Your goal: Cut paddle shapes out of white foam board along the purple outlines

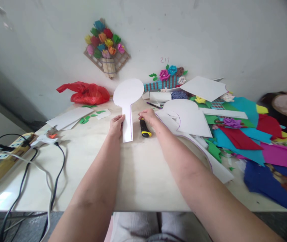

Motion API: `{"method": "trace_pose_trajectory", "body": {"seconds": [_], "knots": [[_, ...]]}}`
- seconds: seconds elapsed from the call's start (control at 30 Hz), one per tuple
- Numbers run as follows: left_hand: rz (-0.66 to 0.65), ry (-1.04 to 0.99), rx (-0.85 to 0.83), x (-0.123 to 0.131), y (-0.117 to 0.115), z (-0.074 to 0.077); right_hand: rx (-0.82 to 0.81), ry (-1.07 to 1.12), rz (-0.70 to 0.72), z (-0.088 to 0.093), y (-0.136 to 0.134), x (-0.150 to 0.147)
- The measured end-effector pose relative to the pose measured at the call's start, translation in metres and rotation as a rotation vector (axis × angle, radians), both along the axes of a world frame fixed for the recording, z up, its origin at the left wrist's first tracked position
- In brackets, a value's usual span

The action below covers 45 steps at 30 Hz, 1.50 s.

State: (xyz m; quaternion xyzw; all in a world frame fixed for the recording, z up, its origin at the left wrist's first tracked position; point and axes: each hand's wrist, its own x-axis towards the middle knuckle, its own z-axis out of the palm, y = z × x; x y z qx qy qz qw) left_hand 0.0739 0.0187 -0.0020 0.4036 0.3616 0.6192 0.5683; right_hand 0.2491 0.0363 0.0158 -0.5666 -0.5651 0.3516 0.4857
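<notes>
A white fan-shaped cutout (128,94), with a round head and a straight handle, stands out in front of me. My left hand (117,124) pinches the left edge of its handle. A purple line runs along the handle's right side. To the right, my right hand (147,116) has its fingers curled together at the far end of a black and yellow utility knife (145,129). Whether those fingers grip the knife or something small is hidden. Close to my right forearm lie white board offcuts (187,117) with purple outlines.
A power strip (9,158) with cables and a glue gun (48,136) occupy the left side. Behind are a red plastic bag (90,94) and green paper leaves (85,119). Coloured sheets (249,141) pile up at right. Paper flowers (105,42) hang on the wall.
</notes>
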Motion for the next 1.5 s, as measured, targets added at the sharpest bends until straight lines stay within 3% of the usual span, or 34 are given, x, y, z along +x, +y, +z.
{"method": "trace_pose_trajectory", "body": {"seconds": [0.13, 0.23, 0.3, 0.43, 0.57, 0.77, 0.87, 0.97, 1.17, 1.3, 1.5], "knots": [[0.06, 0.026, 0.001, -0.006, 0.004, -0.001, -0.07, -0.305, -0.161, 0.004, 0.001, 0.006], [0.158, 0.087, 0.017, -0.014, 0.008, -0.001, 0.011, -0.597, -0.182, 0.011, -0.004, 0.007], [0.229, 0.122, 0.025, -0.02, 0.012, -0.001, 0.088, -0.771, -0.089, 0.014, -0.008, 0.006], [0.342, 0.197, -0.024, -0.031, 0.018, -0.001, 0.142, -1.037, 0.249, 0.014, -0.012, 0.007], [0.357, 0.316, -0.084, -0.033, 0.015, 0.002, 0.189, -1.102, 0.319, 0.008, -0.007, 0.013], [0.185, 0.398, -0.152, -0.027, -0.002, 0.018, 0.17, -1.079, 0.343, 0.003, -0.001, 0.025], [0.117, 0.55, -0.14, -0.025, -0.008, 0.025, 0.234, -1.082, 0.374, 0.002, -0.002, 0.027], [0.159, 0.805, -0.112, -0.026, -0.009, 0.028, 0.309, -1.049, 0.388, -0.003, -0.002, 0.028], [0.369, 1.333, -0.105, -0.029, -0.004, 0.032, 0.467, -0.948, 0.195, -0.014, 0.0, 0.029], [0.374, 1.446, -0.14, -0.029, -0.005, 0.033, 0.483, -0.885, -0.017, -0.014, -0.005, 0.028], [0.31, 1.577, -0.115, -0.027, -0.008, 0.032, 0.377, -0.61, -0.333, -0.008, -0.01, 0.026]]}}
